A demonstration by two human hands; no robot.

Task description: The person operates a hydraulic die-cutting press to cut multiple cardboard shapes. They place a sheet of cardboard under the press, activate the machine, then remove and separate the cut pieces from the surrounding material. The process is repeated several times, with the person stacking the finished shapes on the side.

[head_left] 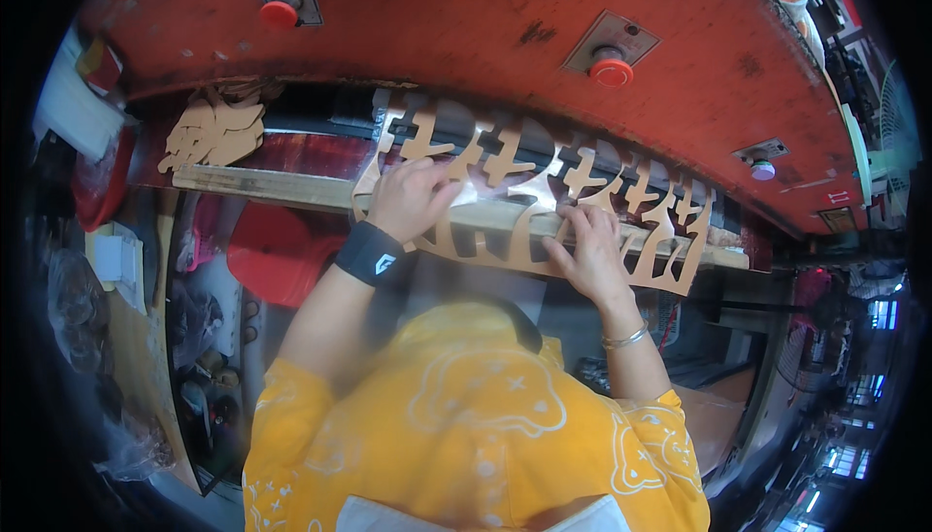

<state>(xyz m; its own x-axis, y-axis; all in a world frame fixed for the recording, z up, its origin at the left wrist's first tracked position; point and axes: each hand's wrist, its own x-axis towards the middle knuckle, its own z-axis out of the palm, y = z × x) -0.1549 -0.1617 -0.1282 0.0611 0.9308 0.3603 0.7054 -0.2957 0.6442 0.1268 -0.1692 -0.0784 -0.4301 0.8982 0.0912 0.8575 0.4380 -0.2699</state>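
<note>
A tan, leather-like sheet with rows of punched-out shapes lies across a wooden edge strip, and its near border hangs over toward me. My left hand, with a black band at the wrist, grips the sheet's left part with curled fingers. On the right part, my right hand has its thumb and fingers bent around the webbing between the cut-outs. A silver bracelet circles that wrist. Shiny patches show through several openings. At the far left of the bed sits a pile of tan cut pieces.
A large red machine front rises just beyond the sheet. It carries a red push button, another red button and a pale knob. Below the bed at left is a round red seat. Clear plastic bags hang farther left.
</note>
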